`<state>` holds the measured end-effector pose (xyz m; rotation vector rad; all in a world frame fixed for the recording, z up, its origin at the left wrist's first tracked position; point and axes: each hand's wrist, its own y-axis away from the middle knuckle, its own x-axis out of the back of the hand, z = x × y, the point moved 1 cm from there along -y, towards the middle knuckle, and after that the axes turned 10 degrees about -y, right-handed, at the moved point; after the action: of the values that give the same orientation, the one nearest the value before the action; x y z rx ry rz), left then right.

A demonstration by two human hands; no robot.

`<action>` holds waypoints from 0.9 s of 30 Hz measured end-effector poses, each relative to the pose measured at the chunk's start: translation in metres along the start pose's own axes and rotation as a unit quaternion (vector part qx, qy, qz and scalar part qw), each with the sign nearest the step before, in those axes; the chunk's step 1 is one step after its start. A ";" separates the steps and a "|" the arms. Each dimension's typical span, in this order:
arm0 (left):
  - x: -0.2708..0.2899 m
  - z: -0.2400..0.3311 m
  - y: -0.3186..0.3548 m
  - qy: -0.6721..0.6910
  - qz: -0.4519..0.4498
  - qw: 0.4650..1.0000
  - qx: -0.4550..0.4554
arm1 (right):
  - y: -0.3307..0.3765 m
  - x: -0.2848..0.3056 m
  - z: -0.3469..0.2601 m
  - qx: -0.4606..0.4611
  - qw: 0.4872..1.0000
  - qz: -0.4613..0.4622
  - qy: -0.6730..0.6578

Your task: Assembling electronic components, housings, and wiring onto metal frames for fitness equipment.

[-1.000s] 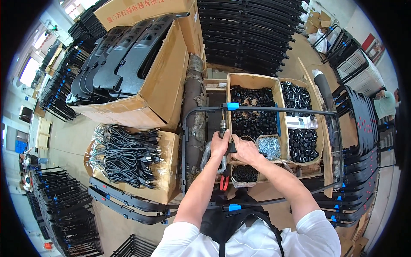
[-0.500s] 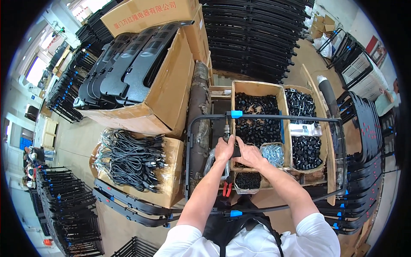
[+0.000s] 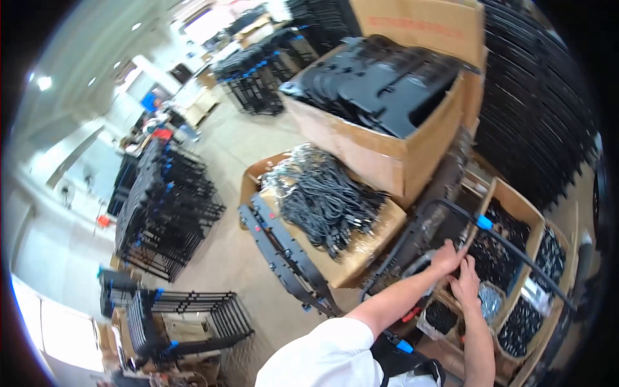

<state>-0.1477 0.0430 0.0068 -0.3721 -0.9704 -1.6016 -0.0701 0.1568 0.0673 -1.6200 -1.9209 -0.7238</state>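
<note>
Both my hands are close together at the right of the view, beside a black tubular frame (image 3: 516, 248) with blue clips. Closed fingers of my left hand (image 3: 448, 259) lie just below a slim metal-tipped tool (image 3: 461, 238), mostly covered by the hand. My right hand (image 3: 467, 284) bends against the left one; what its fingers hold is hidden. Under the frame stands a cardboard box (image 3: 534, 219) of small black parts. A tub of silver screws (image 3: 490, 302) and a tub of small black screws (image 3: 441, 316) are near my right hand and forearm.
Left of my arms, bundled black cables (image 3: 329, 200) lie on a carton. Behind them a big carton (image 3: 361, 145) holds black plastic panels (image 3: 387, 84). Curved black bars (image 3: 284, 248) lean by the cables. Stacked black frames (image 3: 171, 213) stand farther left on the floor.
My view has swung left and tilted, so the workbench and hands now appear farther right and lower. Both hands stay together beside the frame.
</note>
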 end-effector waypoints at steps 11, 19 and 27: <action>0.015 -0.004 0.020 -0.054 0.042 0.996 -0.050 | 0.013 -0.005 -0.005 -0.012 1.000 -0.009 0.025; 0.028 -0.027 0.016 -0.129 0.039 0.990 -0.053 | 0.009 -0.012 -0.011 0.029 0.998 -0.010 0.051; -0.005 0.004 0.036 -0.089 0.096 0.983 -0.130 | 0.027 0.012 0.027 -0.020 0.997 0.006 0.078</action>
<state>-0.1145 0.0494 0.0195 -0.7776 -0.8321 -1.5387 -0.0462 0.1878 0.0577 -1.5498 -1.7953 -0.8626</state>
